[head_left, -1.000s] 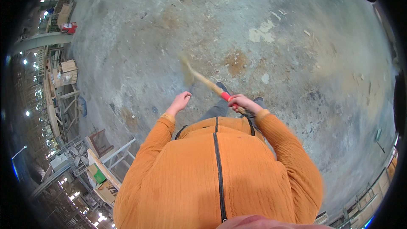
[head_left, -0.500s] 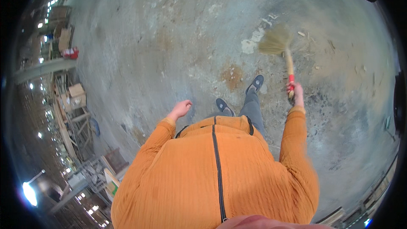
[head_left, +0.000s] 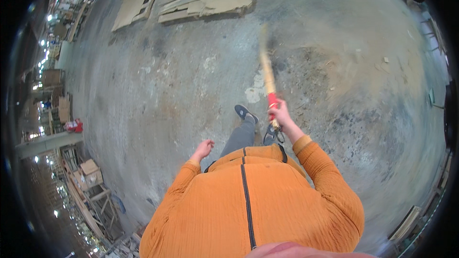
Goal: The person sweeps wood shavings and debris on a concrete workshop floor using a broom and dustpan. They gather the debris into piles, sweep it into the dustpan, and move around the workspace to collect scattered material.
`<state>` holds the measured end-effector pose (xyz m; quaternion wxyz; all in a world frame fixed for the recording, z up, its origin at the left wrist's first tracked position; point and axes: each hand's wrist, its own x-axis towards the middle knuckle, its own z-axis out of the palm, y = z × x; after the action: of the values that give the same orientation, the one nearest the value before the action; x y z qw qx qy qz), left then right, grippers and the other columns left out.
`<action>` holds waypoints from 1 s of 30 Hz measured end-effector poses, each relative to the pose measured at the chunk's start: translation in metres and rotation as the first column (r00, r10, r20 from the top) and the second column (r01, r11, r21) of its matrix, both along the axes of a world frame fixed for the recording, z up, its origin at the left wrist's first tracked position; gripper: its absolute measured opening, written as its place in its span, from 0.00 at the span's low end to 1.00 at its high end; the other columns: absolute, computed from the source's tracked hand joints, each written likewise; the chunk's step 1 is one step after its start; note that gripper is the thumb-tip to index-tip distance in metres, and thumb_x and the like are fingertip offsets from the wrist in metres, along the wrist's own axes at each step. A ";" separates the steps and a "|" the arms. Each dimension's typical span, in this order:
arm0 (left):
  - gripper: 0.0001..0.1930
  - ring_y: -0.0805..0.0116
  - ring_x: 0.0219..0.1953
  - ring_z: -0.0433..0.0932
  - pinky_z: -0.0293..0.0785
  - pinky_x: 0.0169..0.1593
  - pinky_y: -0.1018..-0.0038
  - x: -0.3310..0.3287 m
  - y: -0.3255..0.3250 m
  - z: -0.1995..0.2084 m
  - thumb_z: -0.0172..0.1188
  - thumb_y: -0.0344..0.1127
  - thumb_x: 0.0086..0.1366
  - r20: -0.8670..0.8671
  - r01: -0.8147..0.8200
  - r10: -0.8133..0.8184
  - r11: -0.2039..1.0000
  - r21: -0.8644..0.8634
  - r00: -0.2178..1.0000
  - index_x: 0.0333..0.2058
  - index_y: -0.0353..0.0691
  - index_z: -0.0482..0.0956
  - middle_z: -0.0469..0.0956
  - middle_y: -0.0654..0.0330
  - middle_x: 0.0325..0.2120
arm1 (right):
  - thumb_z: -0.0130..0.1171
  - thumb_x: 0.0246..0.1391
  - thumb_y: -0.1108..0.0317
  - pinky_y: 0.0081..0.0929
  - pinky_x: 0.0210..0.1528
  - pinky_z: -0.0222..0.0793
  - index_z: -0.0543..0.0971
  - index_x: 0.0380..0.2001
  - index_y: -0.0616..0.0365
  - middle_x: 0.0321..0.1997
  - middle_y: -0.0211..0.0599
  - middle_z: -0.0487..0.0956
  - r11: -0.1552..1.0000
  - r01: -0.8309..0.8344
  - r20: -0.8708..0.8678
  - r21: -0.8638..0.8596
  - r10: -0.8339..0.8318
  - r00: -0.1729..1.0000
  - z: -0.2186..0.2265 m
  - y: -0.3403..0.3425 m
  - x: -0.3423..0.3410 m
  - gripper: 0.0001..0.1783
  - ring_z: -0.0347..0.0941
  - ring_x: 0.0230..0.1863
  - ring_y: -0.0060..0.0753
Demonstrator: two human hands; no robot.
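Note:
My right hand (head_left: 281,112) is wrapped round the red grip of a hand broom (head_left: 268,77), in front of me and slightly right of my middle. The broom's pale handle points away from me; its bristle end, at the far tip, is thin and smeared by motion. I cannot tell whether the bristles touch the floor. A dark cord loop hangs from the handle's near end, below my fist. My left hand (head_left: 204,149) hangs at my left side over the floor, its fingers loosely curled in, with nothing visible in them.
Stained concrete floor (head_left: 158,95) stretches around my feet, with dust and small wood scraps at the right. Stacked boards (head_left: 208,5) lie ahead, beside another board pile (head_left: 136,2). Wooden frames and boxes (head_left: 91,174) stand at the left, near a red object (head_left: 74,125).
The broom and my right hand have swung leftward, and the fan of bristles now shows narrow. My feet have stepped, and the board stacks have come into view ahead.

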<state>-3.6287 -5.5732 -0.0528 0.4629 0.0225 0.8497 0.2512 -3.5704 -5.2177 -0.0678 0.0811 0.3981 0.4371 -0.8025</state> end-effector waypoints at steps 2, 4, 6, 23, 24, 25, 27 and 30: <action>0.16 0.66 0.30 0.75 0.71 0.36 0.72 -0.022 0.010 0.003 0.39 0.29 0.55 0.048 0.045 -0.045 0.999 -0.009 0.998 0.40 0.37 0.73 0.77 0.55 0.32 | 0.53 0.38 0.79 0.25 0.13 0.65 0.54 0.52 0.58 0.25 0.39 0.70 0.982 -0.140 0.002 -0.124 0.141 0.990 0.008 -0.001 -0.030 0.34 0.67 0.15 0.26; 0.17 0.66 0.30 0.75 0.71 0.36 0.72 -0.053 0.021 0.008 0.39 0.28 0.54 0.046 0.110 -0.107 0.992 -0.058 0.993 0.40 0.37 0.72 0.77 0.54 0.33 | 0.54 0.38 0.78 0.26 0.13 0.65 0.58 0.52 0.60 0.22 0.38 0.72 0.929 -0.298 -0.029 -0.218 0.299 0.954 0.008 -0.003 -0.067 0.33 0.69 0.15 0.26; 0.17 0.65 0.30 0.75 0.72 0.37 0.71 -0.092 0.033 0.015 0.39 0.28 0.53 0.010 0.184 -0.184 0.973 -0.138 0.983 0.40 0.37 0.72 0.77 0.54 0.33 | 0.55 0.38 0.78 0.26 0.13 0.65 0.60 0.51 0.64 0.21 0.40 0.73 0.853 -0.491 -0.123 -0.177 0.476 0.871 -0.005 -0.003 -0.107 0.32 0.69 0.14 0.27; 0.14 0.68 0.30 0.75 0.71 0.36 0.75 -0.362 0.278 0.024 0.41 0.30 0.57 -0.078 0.230 -0.228 0.973 0.011 0.970 0.40 0.35 0.72 0.77 0.55 0.32 | 0.55 0.35 0.78 0.32 0.17 0.67 0.70 0.29 0.65 0.21 0.43 0.75 0.809 0.071 0.300 0.584 -0.296 0.907 -0.068 0.386 -0.158 0.12 0.72 0.16 0.33; 0.14 0.68 0.29 0.75 0.71 0.36 0.75 -0.365 0.303 0.022 0.42 0.30 0.57 -0.074 0.268 -0.269 0.963 -0.023 0.960 0.40 0.36 0.72 0.77 0.56 0.32 | 0.54 0.35 0.78 0.31 0.18 0.67 0.67 0.34 0.64 0.23 0.43 0.74 0.735 0.087 0.314 0.672 -0.389 0.866 -0.069 0.404 -0.169 0.16 0.72 0.17 0.33; 0.14 0.68 0.29 0.75 0.71 0.36 0.75 -0.366 0.325 0.021 0.42 0.30 0.57 -0.060 0.282 -0.282 0.959 -0.013 0.957 0.41 0.36 0.72 0.77 0.56 0.32 | 0.54 0.36 0.78 0.31 0.18 0.66 0.65 0.38 0.62 0.26 0.44 0.74 0.658 0.087 0.319 0.748 -0.471 0.822 -0.066 0.418 -0.184 0.21 0.72 0.18 0.33; 0.15 0.68 0.29 0.76 0.71 0.36 0.74 -0.368 0.361 0.025 0.42 0.31 0.57 -0.024 0.309 -0.309 0.951 -0.003 0.951 0.41 0.38 0.72 0.77 0.57 0.32 | 0.53 0.36 0.78 0.30 0.18 0.66 0.58 0.43 0.60 0.29 0.44 0.71 0.696 0.334 0.181 0.636 -0.555 0.812 -0.056 0.437 -0.207 0.27 0.71 0.19 0.32; 0.15 0.67 0.29 0.76 0.71 0.36 0.74 -0.381 0.409 0.031 0.42 0.31 0.57 0.031 0.389 -0.388 0.920 -0.048 0.921 0.42 0.38 0.72 0.77 0.57 0.32 | 0.52 0.35 0.81 0.29 0.16 0.64 0.51 0.47 0.55 0.28 0.42 0.67 0.748 0.584 0.000 0.315 -0.615 0.788 -0.036 0.432 -0.232 0.34 0.66 0.16 0.31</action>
<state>-4.0095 -5.1640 -0.0223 0.5126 0.1755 0.8301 0.1319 -3.8020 -4.7858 -0.1040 -0.2196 0.5658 0.3971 -0.6885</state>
